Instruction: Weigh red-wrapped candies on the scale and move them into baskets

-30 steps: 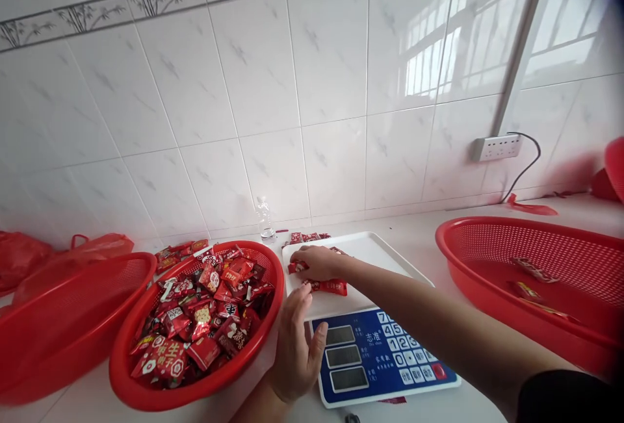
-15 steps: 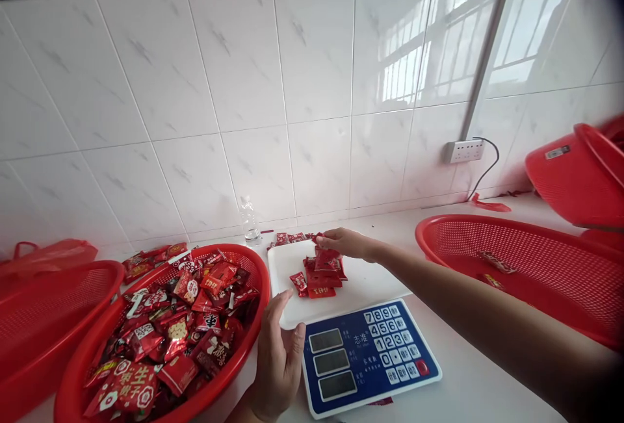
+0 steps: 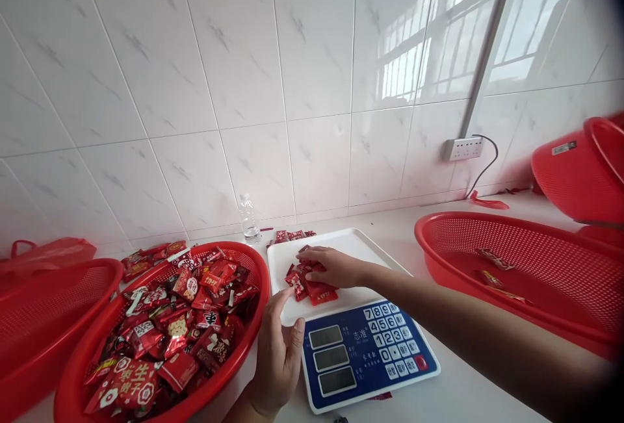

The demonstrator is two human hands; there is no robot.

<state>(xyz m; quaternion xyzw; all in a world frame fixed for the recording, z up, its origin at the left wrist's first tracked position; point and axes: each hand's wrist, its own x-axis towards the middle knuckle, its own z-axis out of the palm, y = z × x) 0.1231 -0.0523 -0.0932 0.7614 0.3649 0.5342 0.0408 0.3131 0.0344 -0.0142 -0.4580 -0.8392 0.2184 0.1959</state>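
Observation:
A small pile of red snack packets [image 3: 319, 292] lies on the white pan [image 3: 358, 241] of a weighing scale. My right hand [image 3: 336, 267] reaches over the pile from the right, its fingers curled down around some packets and partly hiding them. Beside the left front corner of the scale is my left hand [image 3: 277, 351], empty, with thumb and fingers apart. Its fingertips point toward the pan. The scale's blue keypad panel [image 3: 363, 338] faces me, and its three displays look dark.
A red basket [image 3: 260, 280] full of wrapped snacks stands at left, near another red basket [image 3: 104, 267]. A red basket [image 3: 439, 221] at right holds several packets. Behind are a clear bottle [image 3: 249, 218], loose packets [image 3: 292, 236] and a wall socket [image 3: 463, 148].
My right hand has moved left and down onto the pile, and the packets have shifted left and closer together. My left hand has barely moved.

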